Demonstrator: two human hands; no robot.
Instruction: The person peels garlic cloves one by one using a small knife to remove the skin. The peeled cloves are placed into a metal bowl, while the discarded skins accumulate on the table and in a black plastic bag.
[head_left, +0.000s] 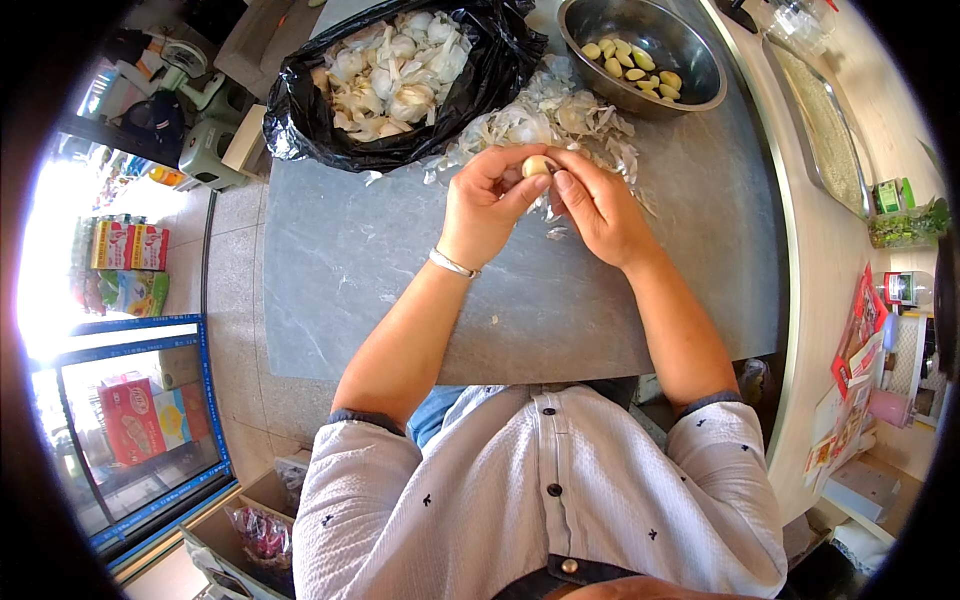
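Observation:
A pale garlic clove (535, 166) is pinched between the thumb and fingers of my left hand (491, 184), which wears a silver bangle (454, 265) at the wrist. My right hand (596, 199) grips the clove's other end, its thumb and forefinger against a small dark spot that I cannot make out. Just beyond both hands spreads a heap of papery garlic skins (517, 127). Whole garlic bulbs (397, 67) fill a black plastic bag (289, 112) at the far left. Peeled cloves (634, 67) lie inside a steel bowl (705, 94) at the far right.
The grey tabletop (360, 247) reaches to my waist. Along its right side runs a pale wooden counter (795, 300) with a metal tray (817, 120) of grainy material. Past the left edge are a green stool (214, 146), boxed goods (127, 246) and a glass-fronted case (142, 420).

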